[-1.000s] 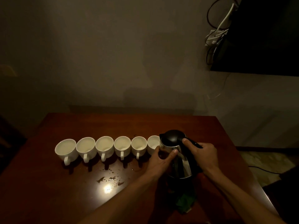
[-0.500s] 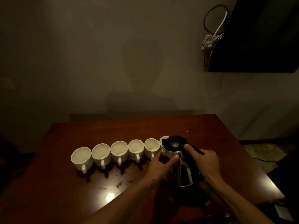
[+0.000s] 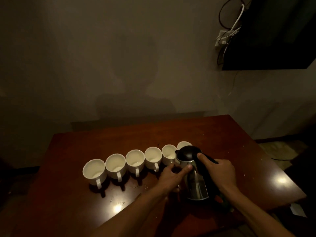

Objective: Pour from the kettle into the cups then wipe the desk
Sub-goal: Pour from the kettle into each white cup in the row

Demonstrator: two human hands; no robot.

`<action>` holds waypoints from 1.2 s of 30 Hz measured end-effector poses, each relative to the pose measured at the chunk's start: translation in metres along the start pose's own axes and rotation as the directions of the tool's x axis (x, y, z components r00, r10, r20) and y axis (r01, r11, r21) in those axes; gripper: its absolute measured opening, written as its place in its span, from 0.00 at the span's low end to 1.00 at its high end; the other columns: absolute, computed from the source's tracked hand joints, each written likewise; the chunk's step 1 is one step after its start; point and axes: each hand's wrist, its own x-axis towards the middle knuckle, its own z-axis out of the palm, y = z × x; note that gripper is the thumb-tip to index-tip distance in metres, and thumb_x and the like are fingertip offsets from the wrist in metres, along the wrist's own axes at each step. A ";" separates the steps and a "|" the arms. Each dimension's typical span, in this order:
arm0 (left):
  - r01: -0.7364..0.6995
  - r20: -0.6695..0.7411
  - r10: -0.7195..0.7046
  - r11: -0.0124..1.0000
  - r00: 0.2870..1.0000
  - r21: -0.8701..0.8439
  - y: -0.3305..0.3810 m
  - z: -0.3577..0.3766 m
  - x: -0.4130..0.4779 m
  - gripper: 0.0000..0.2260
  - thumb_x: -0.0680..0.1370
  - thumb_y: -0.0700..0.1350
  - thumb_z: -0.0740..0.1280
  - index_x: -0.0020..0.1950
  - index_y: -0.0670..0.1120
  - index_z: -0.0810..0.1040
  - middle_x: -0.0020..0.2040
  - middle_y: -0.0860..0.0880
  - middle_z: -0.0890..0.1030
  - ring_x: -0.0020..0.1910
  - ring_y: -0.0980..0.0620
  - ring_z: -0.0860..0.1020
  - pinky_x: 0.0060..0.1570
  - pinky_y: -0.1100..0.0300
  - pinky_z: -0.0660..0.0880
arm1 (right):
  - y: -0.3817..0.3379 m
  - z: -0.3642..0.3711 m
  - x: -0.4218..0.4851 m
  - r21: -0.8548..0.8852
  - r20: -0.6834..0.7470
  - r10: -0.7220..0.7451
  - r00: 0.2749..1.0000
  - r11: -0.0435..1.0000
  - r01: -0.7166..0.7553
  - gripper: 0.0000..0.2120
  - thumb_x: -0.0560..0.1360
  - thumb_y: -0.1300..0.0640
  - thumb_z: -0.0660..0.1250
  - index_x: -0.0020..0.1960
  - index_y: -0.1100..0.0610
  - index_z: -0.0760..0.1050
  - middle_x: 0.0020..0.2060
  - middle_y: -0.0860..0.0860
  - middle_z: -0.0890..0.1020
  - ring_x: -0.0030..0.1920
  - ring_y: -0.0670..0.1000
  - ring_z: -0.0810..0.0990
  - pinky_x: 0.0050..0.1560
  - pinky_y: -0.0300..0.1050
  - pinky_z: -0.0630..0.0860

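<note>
- We see a dark reddish-brown desk [image 3: 213, 134] with a glossy top that catches two bright spots of light, one near the front edge and one at the right.
- Behind it stands a plain, dim wall [image 3: 119, 57], and a black panel [image 3: 277, 35] hangs at the upper right with a tangle of cables [image 3: 229, 33] beside it.
- The kettle [image 3: 193, 177] sits right of centre on the desk: a shiny steel body that widens toward the base, a rounded black lid and a black handle on its right side. It looks tipped a little toward the cups, though we cannot tell whether its base is off the desk.
- Our right hand [image 3: 220, 171] is wrapped around the handle, thumb resting on the lid.
- Our left hand [image 3: 171, 177] presses against the steel body from the left, thumb across its front, fingers curled round the far side.
- Six white cups [image 3: 135, 159] stand in a close row running left from the kettle, handles toward us; the last one is partly hidden behind the lid. Their insides look pale, and we cannot tell how full they are.
- A few small drops [image 3: 140, 186] glint on the desk just in front of the row.
</note>
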 end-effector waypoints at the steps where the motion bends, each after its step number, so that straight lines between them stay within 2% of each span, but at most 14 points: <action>1: 0.014 0.004 -0.014 1.000 1.000 -0.006 -0.001 0.000 0.001 0.39 0.63 0.74 0.73 0.69 0.57 0.73 0.70 0.51 0.75 0.64 0.47 0.77 0.55 0.42 0.81 | 0.000 0.000 0.000 -0.011 -0.002 0.003 1.000 1.000 -0.003 0.23 0.73 0.43 0.73 0.32 0.62 0.79 0.26 0.52 0.82 0.27 0.50 0.82 0.28 0.42 0.75; 4: 0.044 0.007 -0.044 0.998 0.999 -0.036 -0.004 0.004 0.004 0.39 0.62 0.74 0.74 0.68 0.58 0.74 0.69 0.52 0.76 0.64 0.46 0.77 0.55 0.40 0.81 | 0.000 -0.001 0.001 -0.044 -0.003 0.023 1.000 0.999 -0.024 0.23 0.72 0.42 0.73 0.35 0.62 0.80 0.28 0.53 0.83 0.30 0.54 0.84 0.32 0.46 0.78; 7: 0.062 0.000 -0.062 0.997 0.998 -0.044 -0.005 0.005 0.007 0.37 0.62 0.74 0.74 0.66 0.59 0.75 0.67 0.52 0.78 0.62 0.47 0.78 0.53 0.41 0.82 | -0.001 -0.002 0.004 -0.064 -0.005 0.032 0.999 0.997 -0.032 0.23 0.72 0.41 0.73 0.35 0.62 0.80 0.28 0.53 0.83 0.29 0.52 0.83 0.30 0.42 0.76; 10: 0.064 0.019 -0.063 0.997 0.998 -0.050 -0.008 0.002 0.008 0.39 0.63 0.74 0.73 0.68 0.56 0.74 0.66 0.50 0.78 0.62 0.46 0.78 0.53 0.40 0.82 | -0.002 0.000 0.007 -0.099 -0.007 0.056 0.998 0.994 -0.057 0.25 0.72 0.39 0.72 0.34 0.62 0.79 0.26 0.51 0.82 0.27 0.50 0.80 0.28 0.40 0.73; 15: 0.090 -0.010 -0.091 0.992 0.996 -0.084 -0.007 -0.003 0.011 0.40 0.61 0.74 0.74 0.67 0.56 0.74 0.67 0.49 0.77 0.65 0.43 0.77 0.54 0.38 0.81 | -0.010 0.006 0.014 -0.132 0.012 0.076 0.997 0.988 -0.074 0.24 0.72 0.39 0.71 0.35 0.61 0.79 0.29 0.53 0.83 0.30 0.52 0.82 0.31 0.41 0.75; 21: 0.112 0.012 -0.111 0.986 0.994 -0.122 -0.008 -0.008 0.018 0.39 0.61 0.75 0.74 0.66 0.56 0.76 0.68 0.48 0.77 0.64 0.40 0.77 0.52 0.35 0.81 | -0.017 0.011 0.025 -0.190 0.024 0.080 0.996 0.979 -0.074 0.25 0.72 0.37 0.71 0.33 0.59 0.77 0.27 0.51 0.81 0.27 0.50 0.79 0.29 0.41 0.73; 26: 0.125 0.036 -0.122 0.984 0.992 -0.128 -0.008 -0.013 0.020 0.41 0.63 0.75 0.73 0.70 0.56 0.74 0.68 0.47 0.77 0.64 0.41 0.78 0.52 0.37 0.81 | -0.021 0.015 0.031 -0.238 0.009 0.075 0.997 0.969 -0.071 0.26 0.70 0.34 0.71 0.30 0.57 0.76 0.25 0.50 0.79 0.24 0.48 0.76 0.28 0.40 0.70; 30: 0.138 0.045 -0.134 0.981 0.990 -0.133 -0.006 -0.012 0.019 0.40 0.63 0.75 0.72 0.70 0.56 0.75 0.67 0.47 0.78 0.61 0.42 0.79 0.50 0.39 0.82 | -0.021 0.016 0.036 -0.262 0.006 0.079 0.997 0.962 -0.075 0.27 0.68 0.32 0.71 0.30 0.57 0.77 0.26 0.51 0.80 0.25 0.50 0.77 0.31 0.43 0.72; 36: 0.148 0.050 -0.143 0.979 0.989 -0.142 -0.008 -0.009 0.020 0.38 0.66 0.74 0.71 0.70 0.55 0.75 0.65 0.48 0.79 0.61 0.43 0.79 0.49 0.41 0.83 | -0.025 0.016 0.037 -0.294 0.023 0.079 0.997 0.953 -0.069 0.26 0.71 0.35 0.71 0.29 0.56 0.74 0.22 0.48 0.76 0.21 0.46 0.72 0.25 0.38 0.67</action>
